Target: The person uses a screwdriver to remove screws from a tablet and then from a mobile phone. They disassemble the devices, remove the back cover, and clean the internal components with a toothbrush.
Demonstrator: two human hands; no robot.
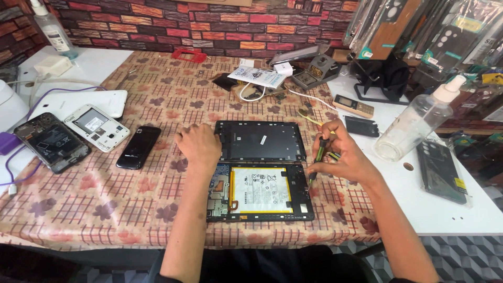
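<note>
Black phone (138, 147) — two opened phones (51, 140) beside it; spray bottle (414, 121) right.

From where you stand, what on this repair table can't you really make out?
- Screwdriver tip, head view: the right hand covers it.
- Opened tablet, left corner: hidden under the left hand.
- Clear spray bottle: top cut off by the frame edge.
- Tablet screws: too small.

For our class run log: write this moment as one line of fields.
left hand: resting on tablet back cover | right hand: holding screwdriver at opened tablet edge | surface: patterned tablecloth
</note>
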